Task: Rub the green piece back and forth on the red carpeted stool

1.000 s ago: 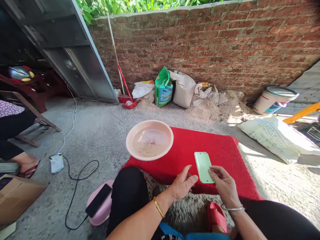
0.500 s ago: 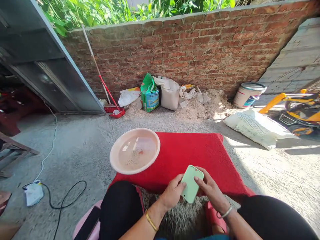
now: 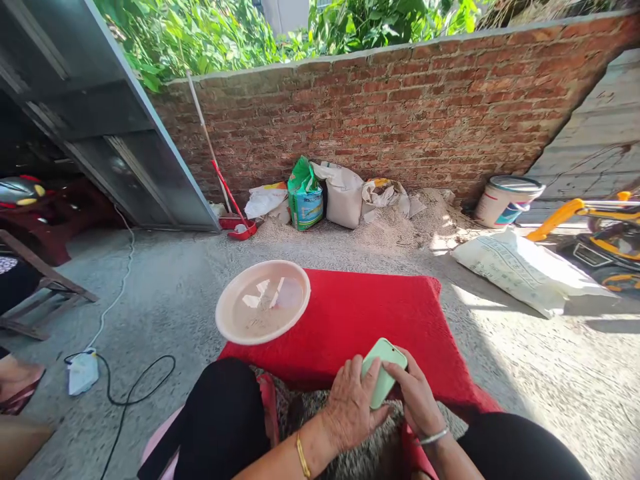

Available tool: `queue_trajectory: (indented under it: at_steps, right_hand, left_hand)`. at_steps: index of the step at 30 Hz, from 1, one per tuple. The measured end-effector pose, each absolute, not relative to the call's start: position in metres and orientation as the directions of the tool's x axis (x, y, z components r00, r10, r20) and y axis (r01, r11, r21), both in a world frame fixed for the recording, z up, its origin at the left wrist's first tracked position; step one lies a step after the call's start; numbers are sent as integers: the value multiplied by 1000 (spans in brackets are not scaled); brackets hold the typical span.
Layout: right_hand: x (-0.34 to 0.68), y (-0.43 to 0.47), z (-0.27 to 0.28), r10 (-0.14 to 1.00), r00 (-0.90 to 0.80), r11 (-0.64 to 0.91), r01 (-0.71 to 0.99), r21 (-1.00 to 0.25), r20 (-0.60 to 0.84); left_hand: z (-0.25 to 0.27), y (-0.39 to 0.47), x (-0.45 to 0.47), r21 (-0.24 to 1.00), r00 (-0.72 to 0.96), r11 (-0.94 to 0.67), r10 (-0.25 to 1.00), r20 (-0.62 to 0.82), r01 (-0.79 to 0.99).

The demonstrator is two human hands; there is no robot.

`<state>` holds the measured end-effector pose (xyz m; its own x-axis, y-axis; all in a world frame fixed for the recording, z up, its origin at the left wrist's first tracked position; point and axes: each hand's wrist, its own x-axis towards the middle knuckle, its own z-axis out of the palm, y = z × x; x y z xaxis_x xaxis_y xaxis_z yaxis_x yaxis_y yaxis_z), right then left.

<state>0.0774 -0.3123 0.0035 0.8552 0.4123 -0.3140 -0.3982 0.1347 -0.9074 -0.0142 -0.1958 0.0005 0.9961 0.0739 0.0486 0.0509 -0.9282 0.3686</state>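
My right hand [image 3: 417, 393] grips a pale green, flat, rounded-corner plastic case [image 3: 384, 388] above the near edge of the red cloth [image 3: 370, 307]. The thumb lies across its face, and a small dark hole shows near its upper corner. My left hand [image 3: 353, 403] has its back turned up and its fingers stretched out, touching the case's left side. Its thumb sticks out below the case. What kind of case it is, I cannot tell. A pale pink basin [image 3: 225, 327] of water stands on the cloth's left end, with some loose bits at the bottom.
Sacks [image 3: 345, 200] and a sand heap [image 3: 430, 210] line the brick wall [image 3: 375, 113]. A bucket [image 3: 507, 200], a white sack [image 3: 520, 267] and a yellow toy digger [image 3: 607, 227] are at right. A power strip [image 3: 83, 372] with cables lies left; a person's foot [image 3: 20, 373] shows at the edge.
My left hand has turned from pinching the case's left edge to lying palm-down with fingers extended against it. My right hand keeps hold. The view has shifted slightly left.
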Motion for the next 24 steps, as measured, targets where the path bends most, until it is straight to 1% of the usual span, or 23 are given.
queue_trajectory:
  at_steps: [4,7,9,10,12,14,16,18,20,22,24]
  right_hand:
    - [81,-317,10,407,862,106,-373,-922,-302]
    - [81,-322,16,484,830,67,-352,-934,-278]
    - [81,-326,18,547,793,26,-336,-942,-268]
    - [81,-329,18,569,778,-3,-320,-948,-265]
    - [81,-336,16,603,753,-74,-276,-958,-264]
    - [81,-344,13,645,715,-150,-230,-962,-271]
    - [81,-352,10,694,668,-211,-169,-963,-269]
    - [81,-360,10,731,637,-244,-93,-965,-246]
    - [81,-367,13,758,616,-250,-25,-968,-212]
    - [81,-372,15,777,603,-244,25,-970,-180]
    - [81,-375,17,792,591,-243,73,-967,-155]
  left_hand:
    - [1,-205,-8,246,991,-969,65,114,35]
    - [10,-199,-5,210,993,-978,37,113,12]
    - [18,-188,-4,195,992,-980,64,113,41]
    - [22,-181,-4,181,986,-979,114,122,91]
    - [28,-163,-2,134,951,-958,272,147,253]
    - [31,-144,0,75,882,-897,441,164,435]
    - [31,-126,2,23,813,-825,560,161,564]
    - [28,-113,5,-6,760,-768,632,152,640]
    - [23,-107,10,-24,722,-727,677,143,687]
    - [17,-111,18,-38,689,-692,711,139,721]
    - [11,-127,28,-37,686,-689,714,142,724]
